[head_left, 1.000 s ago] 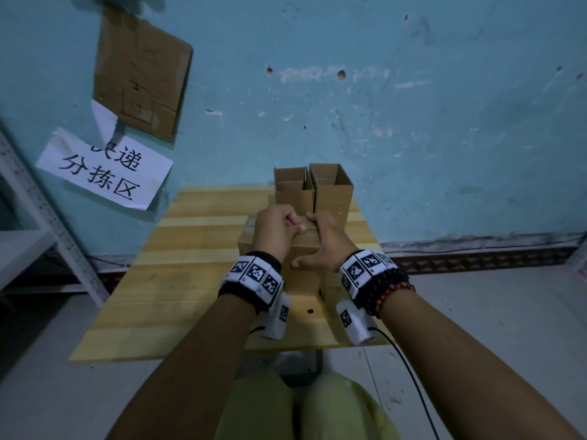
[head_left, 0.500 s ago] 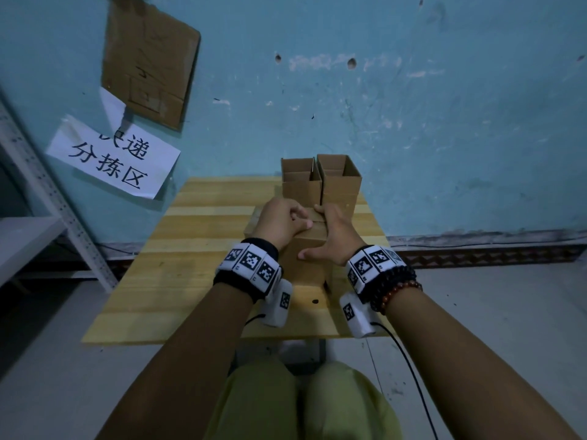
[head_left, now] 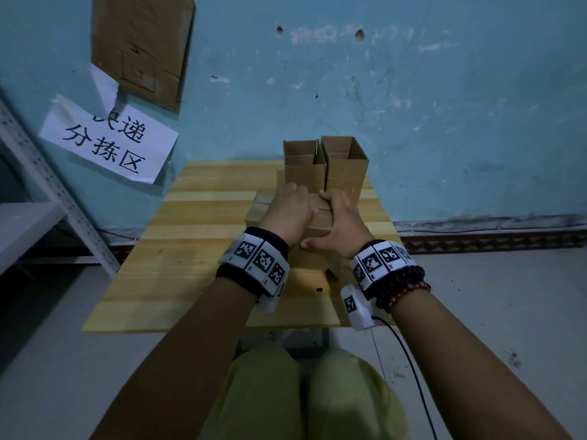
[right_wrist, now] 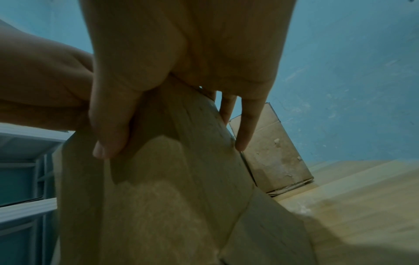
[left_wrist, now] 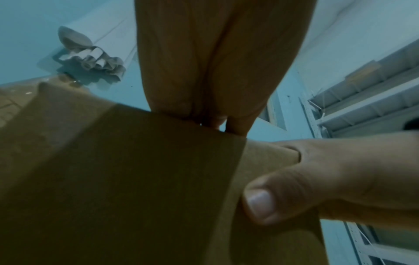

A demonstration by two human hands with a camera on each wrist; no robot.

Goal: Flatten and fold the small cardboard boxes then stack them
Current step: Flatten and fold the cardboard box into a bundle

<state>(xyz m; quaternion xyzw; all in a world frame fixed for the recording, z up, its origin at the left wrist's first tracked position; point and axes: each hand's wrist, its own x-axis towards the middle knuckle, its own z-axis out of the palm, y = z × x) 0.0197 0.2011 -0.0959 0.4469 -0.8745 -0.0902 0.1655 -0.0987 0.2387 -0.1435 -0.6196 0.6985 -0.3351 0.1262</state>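
you had both hands on the near box [head_left: 313, 227], which stood on the wooden table [head_left: 197, 249] just in front of the two open boxes [head_left: 325, 163] at the far edge. your left hand [head_left: 287, 212] lay over its top with the fingers curled down over the far edge, gripping the cardboard, while your right hand [head_left: 341, 225] clamped the right side, thumb [right_wrist: 108, 125] spread along the near face and fingers hooked over the far corner. to flatten it well, i judged you needed to push opposite corners toward each other so the walls sheared along their creases, pressing evenly with both palms rather than crushing the panel; the right wrist view showed the board bowing under your fingers, which risked a stray fold. compared with half a second earlier, your hands held the same grip on the same box, and mostly the view had tipped, with the wall sign [head_left: 108, 138] sitting lower in frame.
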